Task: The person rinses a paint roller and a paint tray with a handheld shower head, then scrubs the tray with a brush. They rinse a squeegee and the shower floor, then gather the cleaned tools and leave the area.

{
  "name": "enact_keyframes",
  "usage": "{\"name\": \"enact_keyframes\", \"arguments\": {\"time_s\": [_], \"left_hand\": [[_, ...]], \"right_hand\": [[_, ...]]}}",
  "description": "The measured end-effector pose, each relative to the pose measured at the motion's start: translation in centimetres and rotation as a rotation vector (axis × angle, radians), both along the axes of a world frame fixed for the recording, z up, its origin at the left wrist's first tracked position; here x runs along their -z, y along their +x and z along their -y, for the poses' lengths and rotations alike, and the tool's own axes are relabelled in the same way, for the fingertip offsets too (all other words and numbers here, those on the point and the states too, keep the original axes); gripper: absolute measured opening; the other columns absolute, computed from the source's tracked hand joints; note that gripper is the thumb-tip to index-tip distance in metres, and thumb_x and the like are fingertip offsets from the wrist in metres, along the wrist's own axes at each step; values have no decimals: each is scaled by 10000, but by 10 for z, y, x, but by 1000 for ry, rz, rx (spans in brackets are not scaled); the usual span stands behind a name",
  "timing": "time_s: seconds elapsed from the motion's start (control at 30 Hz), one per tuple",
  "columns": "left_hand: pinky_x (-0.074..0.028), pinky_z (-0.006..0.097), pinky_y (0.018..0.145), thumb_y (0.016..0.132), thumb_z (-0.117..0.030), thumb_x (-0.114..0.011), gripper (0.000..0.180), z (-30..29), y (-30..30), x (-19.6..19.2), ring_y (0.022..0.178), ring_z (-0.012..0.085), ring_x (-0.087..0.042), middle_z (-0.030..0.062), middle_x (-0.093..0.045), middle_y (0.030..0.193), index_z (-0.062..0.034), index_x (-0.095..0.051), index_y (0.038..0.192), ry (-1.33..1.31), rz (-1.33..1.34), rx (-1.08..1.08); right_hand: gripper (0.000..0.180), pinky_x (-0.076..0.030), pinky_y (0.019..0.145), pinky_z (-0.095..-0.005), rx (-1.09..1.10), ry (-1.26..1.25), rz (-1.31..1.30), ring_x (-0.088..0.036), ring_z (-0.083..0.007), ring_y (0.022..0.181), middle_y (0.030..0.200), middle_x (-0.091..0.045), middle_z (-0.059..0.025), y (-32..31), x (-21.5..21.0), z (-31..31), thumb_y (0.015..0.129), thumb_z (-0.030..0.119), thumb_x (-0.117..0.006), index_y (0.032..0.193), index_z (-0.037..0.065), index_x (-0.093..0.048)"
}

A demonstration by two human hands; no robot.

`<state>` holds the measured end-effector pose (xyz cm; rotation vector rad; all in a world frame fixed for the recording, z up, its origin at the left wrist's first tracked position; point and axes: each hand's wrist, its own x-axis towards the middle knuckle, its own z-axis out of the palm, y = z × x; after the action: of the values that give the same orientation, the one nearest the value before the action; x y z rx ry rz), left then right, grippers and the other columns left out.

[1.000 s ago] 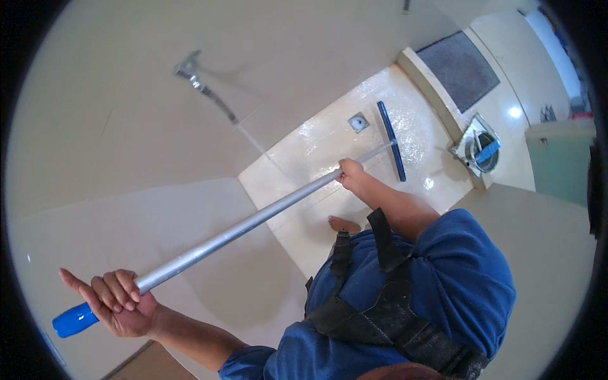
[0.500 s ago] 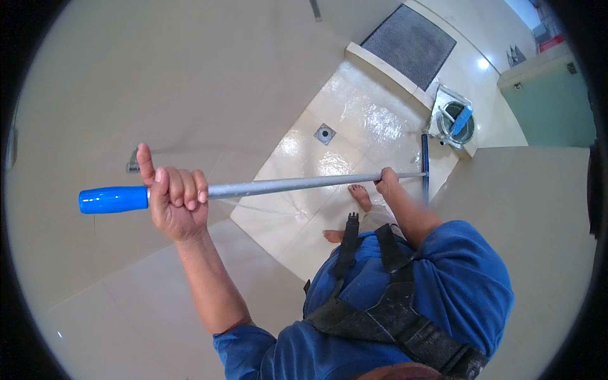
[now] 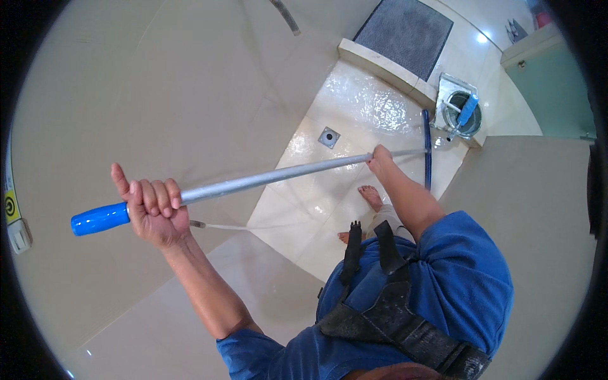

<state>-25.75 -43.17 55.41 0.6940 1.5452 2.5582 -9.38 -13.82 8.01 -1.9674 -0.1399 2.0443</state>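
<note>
A long floor squeegee (image 3: 272,175) with a grey metal pole and a blue end grip lies slantwise across my view. My left hand (image 3: 155,209) is wrapped round the pole just below the blue grip, its index finger pointing up. Farther down, near the squeegee head, my right hand (image 3: 380,158) is closed round the same pole. The dark blue squeegee head (image 3: 427,152) is on the wet tiled floor (image 3: 304,221), close to the raised ledge. A thin stream of water runs from a tap (image 3: 197,224) beside my left hand.
A square floor drain (image 3: 329,137) sits in the tiles. Beyond the pale ledge (image 3: 380,66) lies a grey mat (image 3: 405,37). A bucket (image 3: 470,123) with a blue-handled brush (image 3: 467,111) stands at the right. A pale green cabinet door (image 3: 554,88) is behind it, with walls on both sides.
My left hand and the blue grip have moved left and slightly down. The right hand has risen a little, so the pole slants more. The view has shifted slightly.
</note>
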Motion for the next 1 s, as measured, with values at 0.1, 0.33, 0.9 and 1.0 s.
{"name": "enact_keyframes", "arguments": {"time_s": [0.1,0.33,0.9,1.0], "left_hand": [[-371,244,408,983,-83,-392,413,13,-10,-10,394,61,-274,-52,-270,534,-108,-460,1389,-39,-17,-117],[-348,244,417,981,-76,-411,412,67,5,-14,418,62,-277,-46,-274,554,-107,-469,1387,-75,-34,-354],[-356,234,388,1006,-89,-390,445,177,184,-48,402,61,-296,-34,-289,560,-57,-368,1450,-140,-65,-910],[-361,233,385,1004,-81,-383,452,203,210,-49,402,61,-288,-33,-281,561,-63,-358,1455,-118,-57,-927]], "right_hand": [[334,-512,562,-414,-81,-16,89,-568,-266,834,1057,-496,-152,-51,-5,-3,866,51,-481,1192,9,-418],[495,-529,560,-456,-182,26,143,-605,-308,846,1128,-514,-202,-126,-11,39,837,17,-549,1300,-16,-378],[255,-519,726,-418,-1698,413,60,-622,-201,662,756,-654,-73,-125,55,198,923,133,-444,1001,8,-653],[164,-498,806,-415,-2122,862,47,-629,-185,656,724,-666,-32,-108,102,233,869,113,-542,874,53,-695]]}}
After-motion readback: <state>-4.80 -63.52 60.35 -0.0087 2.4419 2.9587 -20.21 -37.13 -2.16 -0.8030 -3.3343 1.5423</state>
